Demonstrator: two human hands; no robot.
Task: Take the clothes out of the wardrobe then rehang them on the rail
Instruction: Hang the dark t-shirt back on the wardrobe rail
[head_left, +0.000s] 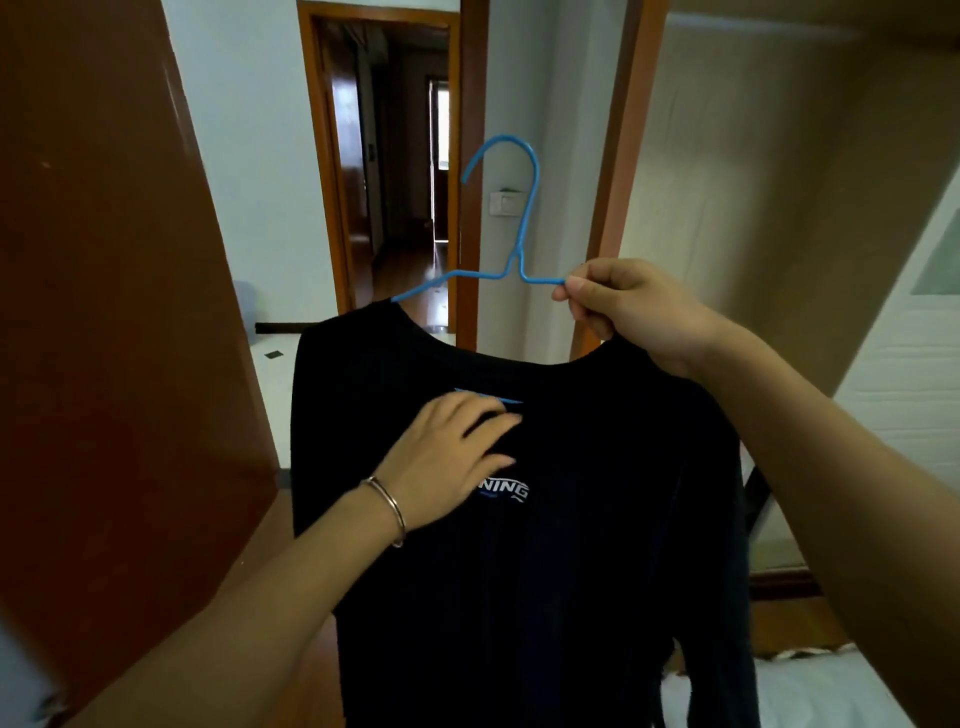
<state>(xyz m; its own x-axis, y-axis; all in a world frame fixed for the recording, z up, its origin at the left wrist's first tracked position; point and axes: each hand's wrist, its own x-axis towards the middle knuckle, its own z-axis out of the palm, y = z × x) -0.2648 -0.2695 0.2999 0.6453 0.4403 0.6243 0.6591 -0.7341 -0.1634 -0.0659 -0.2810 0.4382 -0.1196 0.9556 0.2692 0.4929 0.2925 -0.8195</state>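
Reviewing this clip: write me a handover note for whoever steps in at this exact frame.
Right hand: pinches the right arm of the blue wire hanger together with the collar of the black shirt.
Left hand: rests on the shirt's chest, fingers by the hanger's lower bar.
The shirt hangs in mid-air in front of the person. The hanger's left arm is inside the collar; its right arm is outside.
Done: shirt out and in hand.
Left: seat the shirt's right shoulder on the hanger, then hook it on the rail, which is not in view.
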